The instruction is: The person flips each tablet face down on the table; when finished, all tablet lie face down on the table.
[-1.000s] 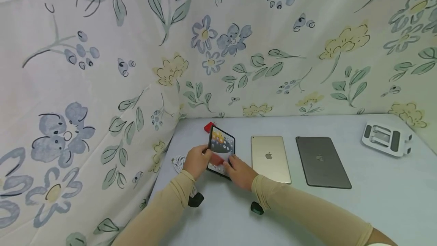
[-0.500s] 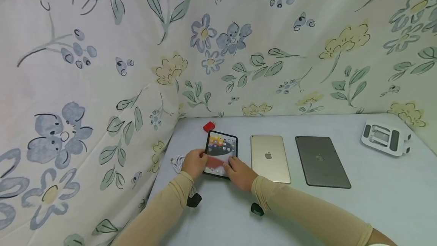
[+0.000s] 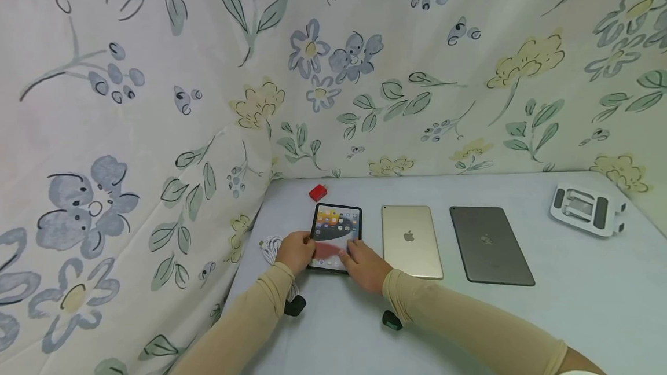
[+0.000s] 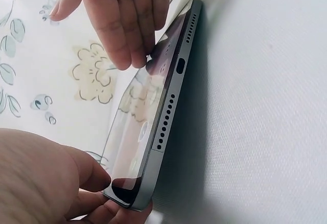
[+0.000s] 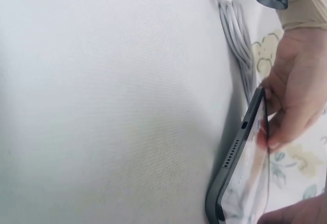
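A tablet (image 3: 333, 227) with its lit screen up lies in front of me, on or just over the white table. My left hand (image 3: 295, 252) pinches its lower left edge, the thumb on the screen side and fingers underneath, as the left wrist view shows at that hand (image 4: 41, 178). At the lower right edge, my right hand (image 3: 367, 266) has its thumb raised and fingers straight against or just over the screen, seen in the left wrist view (image 4: 125, 22). The tablet's port edge (image 4: 166, 109) faces me. Whether the left corner touches the table cannot be told.
To the right lie a gold tablet (image 3: 410, 247) and a dark grey tablet (image 3: 492, 247), backs up. A white folding stand (image 3: 589, 210) is farther right. A red charger plug (image 3: 318, 192) sits behind, and a coiled white cable (image 3: 271, 247) lies left. Floral cloth walls (image 3: 417, 109) enclose the table.
The tablet has turned from tilted on its left side to nearly flat, screen up, and come down toward the table. Both hands have stayed at its lower edges.
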`<control>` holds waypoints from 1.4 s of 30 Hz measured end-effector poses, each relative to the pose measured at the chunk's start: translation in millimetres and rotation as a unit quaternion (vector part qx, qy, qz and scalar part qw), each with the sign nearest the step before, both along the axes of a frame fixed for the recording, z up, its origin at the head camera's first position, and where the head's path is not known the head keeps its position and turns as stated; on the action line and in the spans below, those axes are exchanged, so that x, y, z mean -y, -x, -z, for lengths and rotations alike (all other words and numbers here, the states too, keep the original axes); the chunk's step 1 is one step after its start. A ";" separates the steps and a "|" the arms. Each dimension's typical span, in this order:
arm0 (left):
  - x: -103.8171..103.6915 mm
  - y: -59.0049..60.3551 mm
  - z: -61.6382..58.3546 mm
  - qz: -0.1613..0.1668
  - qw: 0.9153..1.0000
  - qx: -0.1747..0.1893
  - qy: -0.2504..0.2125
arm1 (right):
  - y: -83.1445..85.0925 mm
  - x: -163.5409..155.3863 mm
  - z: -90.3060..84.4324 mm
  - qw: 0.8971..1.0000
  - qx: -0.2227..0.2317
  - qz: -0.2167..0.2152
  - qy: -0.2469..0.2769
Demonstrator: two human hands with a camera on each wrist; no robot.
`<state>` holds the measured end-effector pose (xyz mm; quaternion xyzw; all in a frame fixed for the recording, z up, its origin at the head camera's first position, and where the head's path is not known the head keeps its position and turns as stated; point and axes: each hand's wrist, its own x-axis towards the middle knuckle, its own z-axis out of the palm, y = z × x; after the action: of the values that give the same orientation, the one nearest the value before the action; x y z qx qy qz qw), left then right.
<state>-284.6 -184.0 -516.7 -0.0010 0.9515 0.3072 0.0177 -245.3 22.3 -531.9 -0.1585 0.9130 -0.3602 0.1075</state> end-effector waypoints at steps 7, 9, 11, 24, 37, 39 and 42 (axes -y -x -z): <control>1.2 0.4 2.4 -0.005 1.000 0.022 0.003 | -1.3 0.6 -2.2 1.000 0.003 -0.006 -0.012; 1.3 0.1 2.7 -0.005 1.000 0.026 0.002 | -1.3 1.0 -1.6 1.000 0.002 -0.005 -0.018; 1.2 -0.4 3.1 -0.005 1.000 0.029 0.001 | -1.4 1.2 -1.0 1.000 -0.001 -0.005 -0.020; 0.3 0.0 7.2 -0.015 0.999 0.038 0.008 | -4.4 2.7 1.0 1.000 -0.016 -0.008 -0.022; -4.1 -0.3 6.1 -0.019 0.999 0.036 0.003 | -4.5 3.9 2.7 0.999 -0.023 -0.013 -0.039; -4.5 -0.5 5.6 -0.022 0.999 0.040 0.001 | -4.6 3.7 2.3 0.999 -0.020 -0.014 -0.039; -4.7 0.0 5.7 -0.026 0.999 0.046 -0.003 | -5.2 3.4 0.9 0.999 -0.022 -0.014 -0.039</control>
<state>-284.6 -179.3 -522.5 -0.0394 0.9483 0.3103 0.0533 -240.0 18.9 -532.9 -0.1749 0.9262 -0.3192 0.0986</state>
